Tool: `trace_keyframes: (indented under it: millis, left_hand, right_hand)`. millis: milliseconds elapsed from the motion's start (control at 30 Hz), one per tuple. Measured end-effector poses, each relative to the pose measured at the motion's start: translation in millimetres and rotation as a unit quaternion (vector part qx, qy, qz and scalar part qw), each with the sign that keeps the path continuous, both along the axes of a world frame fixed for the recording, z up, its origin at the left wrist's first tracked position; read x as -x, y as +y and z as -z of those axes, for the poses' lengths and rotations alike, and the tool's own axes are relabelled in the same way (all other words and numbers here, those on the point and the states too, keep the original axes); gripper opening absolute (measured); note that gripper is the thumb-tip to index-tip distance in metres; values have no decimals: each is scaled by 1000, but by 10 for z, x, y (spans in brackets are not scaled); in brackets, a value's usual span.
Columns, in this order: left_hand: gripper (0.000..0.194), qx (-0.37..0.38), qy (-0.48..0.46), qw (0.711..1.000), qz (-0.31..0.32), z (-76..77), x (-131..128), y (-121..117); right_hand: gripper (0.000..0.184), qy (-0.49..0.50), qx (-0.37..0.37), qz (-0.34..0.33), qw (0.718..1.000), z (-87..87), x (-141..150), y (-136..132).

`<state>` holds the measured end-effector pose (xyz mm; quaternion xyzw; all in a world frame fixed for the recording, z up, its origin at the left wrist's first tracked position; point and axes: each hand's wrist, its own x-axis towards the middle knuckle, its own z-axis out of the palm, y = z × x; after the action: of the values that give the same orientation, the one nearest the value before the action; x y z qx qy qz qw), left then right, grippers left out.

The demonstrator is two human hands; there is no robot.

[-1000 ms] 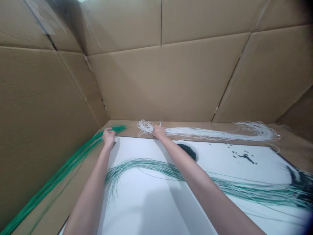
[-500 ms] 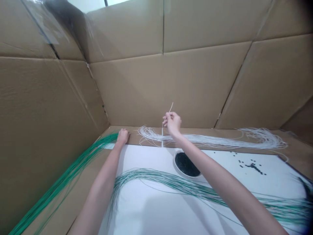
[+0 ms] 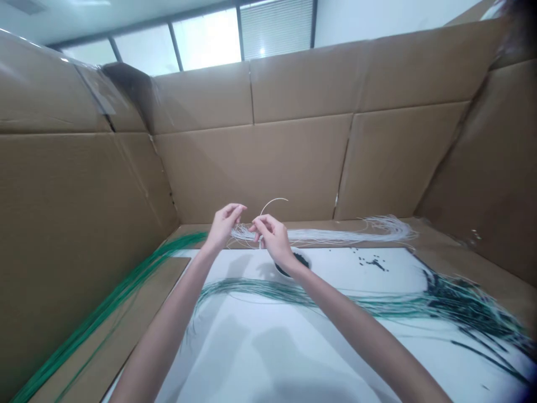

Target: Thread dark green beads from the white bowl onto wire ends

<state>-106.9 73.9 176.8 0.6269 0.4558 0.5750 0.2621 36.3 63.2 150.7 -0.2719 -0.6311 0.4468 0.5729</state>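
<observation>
My right hand (image 3: pixel 274 238) is closed in a pinch on a thin white wire (image 3: pixel 271 202), whose free end curves up and to the right above the fingers. Close to its left, my left hand (image 3: pixel 223 226) is raised with thumb and fingertips pressed together; whatever lies between them is too fine to make out. Behind the hands a bundle of white wires (image 3: pixel 331 235) lies along the back wall. A bundle of green wires (image 3: pixel 138 285) runs along the left side. Below the hands, a mixed green and white bundle (image 3: pixel 260 287) stretches across the white board (image 3: pixel 235 358).
A white bowl (image 3: pixel 311 259) of small black pieces stands partly behind my right forearm. Loose black pieces (image 3: pixel 375 263) are scattered to its right. Black-ended wires (image 3: pixel 465 305) pile up at the right. Tall cardboard walls (image 3: pixel 251 162) enclose the left, back and right.
My left hand has lifted from the end of the green bundle and moved right, close to my right hand. The right hand still pinches the white wire, now lower. The view has tilted up and turned right.
</observation>
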Motion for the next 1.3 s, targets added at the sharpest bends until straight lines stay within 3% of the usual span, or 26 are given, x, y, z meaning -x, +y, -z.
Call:
trace_keyframes:
  millis: [167, 333, 500, 567, 700, 800, 1033, 1133, 1300]
  left_hand:
    - [33, -17, 55, 998, 12, 367, -492, -521]
    - [35, -43, 100, 994, -23, 610, -662, -740]
    - [40, -50, 81, 995, 32, 517, -692, -767]
    - [45, 2, 15, 997, 69, 409, -707, -747]
    - [36, 148, -41, 975, 163, 221, -778, -686]
    - [26, 165, -98, 965, 179, 172, -826, -654]
    - [20, 183, -267, 910, 258, 223, -920, -655]
    - [23, 183, -318, 890, 271, 279, -978, -642]
    - [25, 184, -331, 890, 254, 378, -1028, -603]
  right_hand:
    - [32, 63, 25, 62, 996, 180, -158, -291]
    - [33, 33, 25, 81, 996, 215, -386, -424]
    - [29, -39, 14, 84, 996, 233, -503, -471]
    - [27, -89, -4, 77, 993, 252, -529, -485]
    - [21, -193, -77, 57, 976, 320, -579, -528]
    - [21, -232, -100, 64, 965, 383, -629, -538]
    - [26, -219, -20, -56, 974, 537, -776, -521]
    - [26, -194, 9, -73, 978, 597, -814, -534]
    - [27, -222, 25, -80, 971, 629, -854, -529]
